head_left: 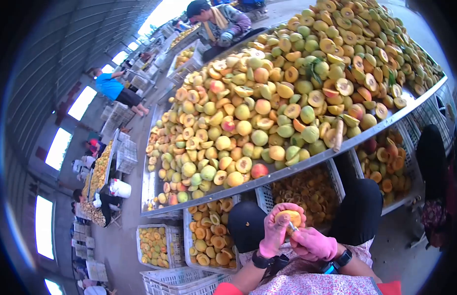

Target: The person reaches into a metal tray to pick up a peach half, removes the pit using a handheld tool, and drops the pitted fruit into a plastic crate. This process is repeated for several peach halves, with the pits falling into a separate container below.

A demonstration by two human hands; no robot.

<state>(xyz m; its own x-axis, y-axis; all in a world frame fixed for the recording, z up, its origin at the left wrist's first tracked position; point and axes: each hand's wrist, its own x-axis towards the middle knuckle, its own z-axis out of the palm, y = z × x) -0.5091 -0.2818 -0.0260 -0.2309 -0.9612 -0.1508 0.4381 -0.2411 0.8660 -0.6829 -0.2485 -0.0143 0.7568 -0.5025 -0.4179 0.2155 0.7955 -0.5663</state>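
Observation:
Both of my hands wear pink gloves and meet above my lap. My left hand [274, 232] is closed around a halved yellow fruit [288, 218], its cut side facing up toward me. Closed as well, my right hand [313, 243] grips a small metal tool [292, 226] whose tip touches the fruit. Just beyond my knees, a metal-rimmed table [228, 191] carries a large heap of whole and halved fruit [258, 110]. The tool's handle is mostly hidden by my fingers.
Below the table edge are crates of halved fruit [213, 233], a crate of darker pieces [309, 194] and another at right [386, 162]. A wooden stick [338, 135] lies on the rim. A co-worker [218, 24] sits across the table; others work at left.

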